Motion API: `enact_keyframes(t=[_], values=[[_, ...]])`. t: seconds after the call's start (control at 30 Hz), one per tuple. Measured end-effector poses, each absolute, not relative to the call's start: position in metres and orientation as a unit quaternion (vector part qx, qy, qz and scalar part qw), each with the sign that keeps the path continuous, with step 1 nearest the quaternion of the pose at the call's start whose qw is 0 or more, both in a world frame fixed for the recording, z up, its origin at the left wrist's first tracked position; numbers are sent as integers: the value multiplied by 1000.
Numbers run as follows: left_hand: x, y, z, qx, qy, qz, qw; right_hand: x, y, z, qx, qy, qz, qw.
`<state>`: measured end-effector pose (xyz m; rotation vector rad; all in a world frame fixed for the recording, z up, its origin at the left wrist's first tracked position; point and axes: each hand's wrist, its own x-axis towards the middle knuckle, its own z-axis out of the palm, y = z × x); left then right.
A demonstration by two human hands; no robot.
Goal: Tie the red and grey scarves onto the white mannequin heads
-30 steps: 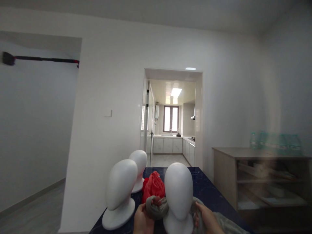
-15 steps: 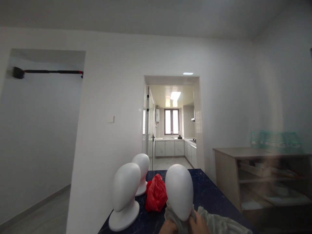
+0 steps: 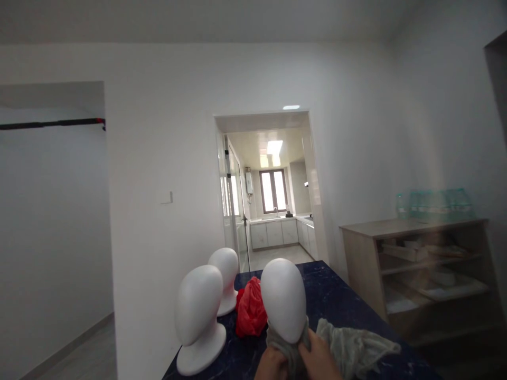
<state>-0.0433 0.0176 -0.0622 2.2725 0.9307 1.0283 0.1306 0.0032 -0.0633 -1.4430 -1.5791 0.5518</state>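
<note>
A white mannequin head (image 3: 283,306) stands at the near edge of a dark blue marbled table (image 3: 340,301). A grey-green scarf (image 3: 352,345) is wrapped around its neck and trails off to the right. My left hand (image 3: 271,365) and my right hand (image 3: 321,360) are pressed together just below the head's chin, both gripping the scarf fabric there. Only the tops of both hands show at the bottom edge.
Two more white mannequin heads (image 3: 199,316) (image 3: 226,277) stand to the left, with a red cloth bundle (image 3: 250,312) between them and the near head. A wooden shelf unit (image 3: 415,264) stands at the right. A doorway (image 3: 273,211) leads to a kitchen.
My hands came together from either side of the neck to its front, pulling the scarf in under the chin. The view shifted slightly right.
</note>
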Motion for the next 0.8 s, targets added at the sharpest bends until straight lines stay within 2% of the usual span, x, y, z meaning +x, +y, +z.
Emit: enact_keyframes(t=[0.1, 0.37, 0.67, 0.8], values=[[-45, 12, -64, 832, 318, 390, 232, 131, -4, -59, -560, -635, 235, 478], [-41, 1, -51, 814, 319, 406, 268, 140, 7, -77, -588, -614, 236, 470], [-43, 8, -50, 765, 390, 375, 350, 137, 9, -69, -556, -644, 238, 469], [-48, 20, -55, 737, 458, 368, 334, 135, 12, -69, -534, -646, 254, 483]])
